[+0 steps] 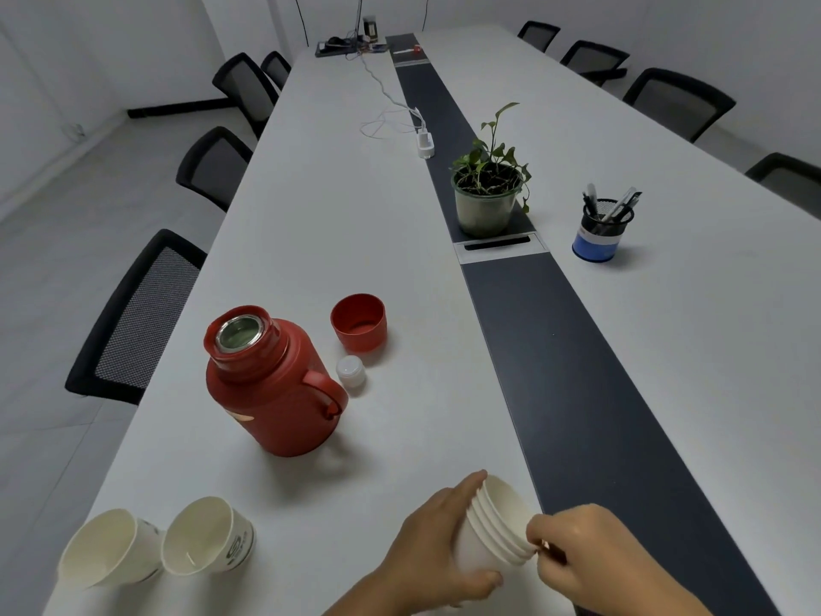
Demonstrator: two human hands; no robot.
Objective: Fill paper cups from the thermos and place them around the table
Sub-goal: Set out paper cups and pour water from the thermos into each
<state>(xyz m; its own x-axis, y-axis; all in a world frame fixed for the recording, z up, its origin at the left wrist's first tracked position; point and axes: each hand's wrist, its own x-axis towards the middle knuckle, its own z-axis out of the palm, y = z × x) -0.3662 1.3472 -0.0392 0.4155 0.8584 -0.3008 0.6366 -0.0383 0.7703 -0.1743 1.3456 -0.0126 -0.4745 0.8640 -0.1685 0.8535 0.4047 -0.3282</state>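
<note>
A red thermos (271,384) stands open on the white table (337,224), its steel mouth uncovered. Its red lid cup (359,322) sits upside up just behind it, and a small white stopper (351,371) lies between them. Two separate paper cups (109,546) (206,537) stand at the near left edge. My left hand (433,549) wraps around a stack of white paper cups (493,522) near the front edge. My right hand (582,553) pinches the rims of that stack from the right side.
A dark strip (559,349) runs down the table's middle with a potted plant (486,193) and a white charger (425,142) on it. A pen holder (602,229) stands to the right. Black mesh chairs (133,322) line both sides.
</note>
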